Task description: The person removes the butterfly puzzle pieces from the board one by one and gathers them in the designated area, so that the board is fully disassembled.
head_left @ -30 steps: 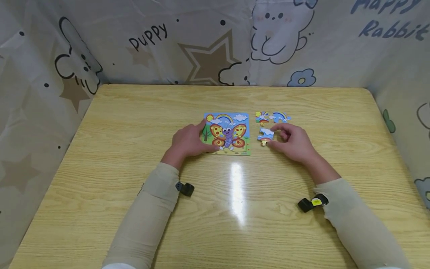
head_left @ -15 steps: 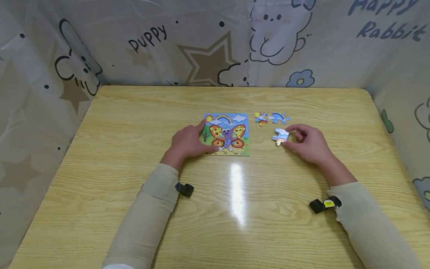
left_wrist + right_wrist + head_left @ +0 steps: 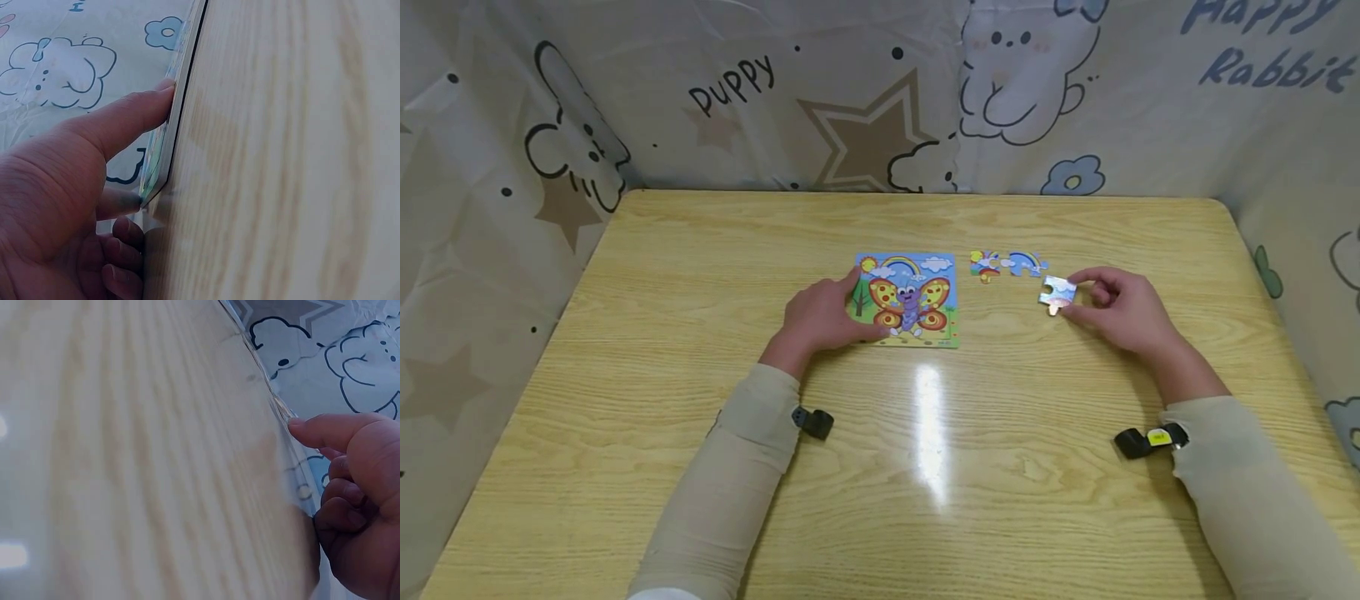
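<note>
Right hand (image 3: 377, 469) at right edge, thumb (image 3: 328, 430) stretched left, its tip at a thin piece (image 3: 283, 407) seen nearly edge-on, details unclear. Other fingers (image 3: 340, 492) curled in below. Wood-grain bench (image 3: 156, 456) fills left and middle, slanted, two glare spots (image 3: 11, 556) far left. Printed cloth (image 3: 353, 356) with black outlines behind, upper right. Blurred dark patch (image 3: 307, 544) beside curled fingers, near bottom.

The head view looks forward and down from high over the worktop (image 3: 1000, 492) to its far edge and the cloth (image 3: 658, 92). Low, close and tilted, the wrist views face the cloth past the left hand (image 3: 820, 314) and right hand (image 3: 1129, 312), which the head view shares.
</note>
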`<state>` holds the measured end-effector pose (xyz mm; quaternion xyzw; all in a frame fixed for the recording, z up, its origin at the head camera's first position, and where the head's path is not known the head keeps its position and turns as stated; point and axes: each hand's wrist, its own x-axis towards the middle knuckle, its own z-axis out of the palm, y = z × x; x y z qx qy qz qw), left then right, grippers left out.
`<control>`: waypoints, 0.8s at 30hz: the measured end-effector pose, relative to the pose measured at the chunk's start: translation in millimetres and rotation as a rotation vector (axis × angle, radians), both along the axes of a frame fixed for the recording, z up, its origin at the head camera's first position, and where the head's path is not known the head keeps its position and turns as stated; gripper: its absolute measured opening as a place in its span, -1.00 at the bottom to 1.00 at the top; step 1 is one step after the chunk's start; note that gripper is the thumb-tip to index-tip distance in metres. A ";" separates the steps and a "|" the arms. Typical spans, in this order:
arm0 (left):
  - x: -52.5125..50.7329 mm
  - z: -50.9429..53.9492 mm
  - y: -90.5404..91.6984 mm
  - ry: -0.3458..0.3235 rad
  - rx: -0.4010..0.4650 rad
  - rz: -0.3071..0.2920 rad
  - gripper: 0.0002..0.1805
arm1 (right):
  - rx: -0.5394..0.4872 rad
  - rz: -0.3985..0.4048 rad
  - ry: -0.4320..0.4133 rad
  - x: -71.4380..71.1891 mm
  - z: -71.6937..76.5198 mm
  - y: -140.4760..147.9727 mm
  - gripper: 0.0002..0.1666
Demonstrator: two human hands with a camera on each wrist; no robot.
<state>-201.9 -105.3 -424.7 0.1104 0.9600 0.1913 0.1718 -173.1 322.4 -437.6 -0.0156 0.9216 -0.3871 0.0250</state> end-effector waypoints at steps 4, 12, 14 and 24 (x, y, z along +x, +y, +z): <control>0.5 0.9 0.4 -0.003 -0.001 0.004 0.28 | 0.004 -0.010 -0.003 -6.2 -0.7 7.2 -0.52; 0.0 1.7 0.6 -0.010 0.005 0.007 0.29 | 0.004 -0.016 -0.018 -22.2 0.2 18.8 -0.48; -0.4 1.7 0.6 -0.009 0.003 0.005 0.29 | 0.005 -0.019 -0.024 -26.3 0.6 20.7 -0.48; -2.1 -1.5 -0.8 -0.005 0.003 -0.002 0.31 | 0.008 -0.001 -0.059 -42.6 -0.8 24.2 -0.50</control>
